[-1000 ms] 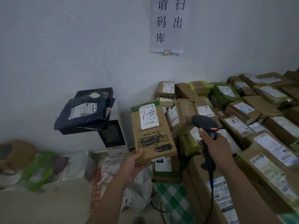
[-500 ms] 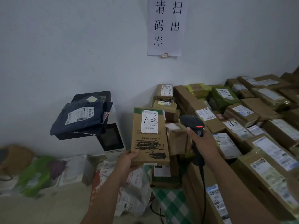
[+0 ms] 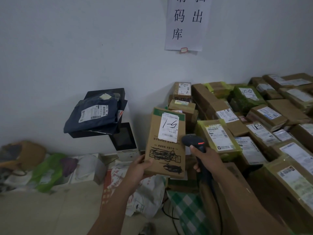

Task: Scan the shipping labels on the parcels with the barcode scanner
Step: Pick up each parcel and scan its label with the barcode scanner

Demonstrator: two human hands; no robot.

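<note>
My left hand grips the lower left corner of a flat brown cardboard parcel and holds it upright in front of me. Its white shipping label, hand-marked "1-5", sits near the top. Black scribbles cover print on its lower half. My right hand grips the handle of a black barcode scanner. The scanner head sits just right of the label's lower edge, with a red light on its top. Its cable runs down along my right forearm.
Many labelled cardboard parcels are stacked at the right, up to the wall. A dark blue mailer bag lies on a black tray above a white screen device. Bags and a green checked cloth lie on the floor.
The scanner has moved left toward the parcel's label. My left hand has brought the parcel slightly right, and the view has shifted closer.
</note>
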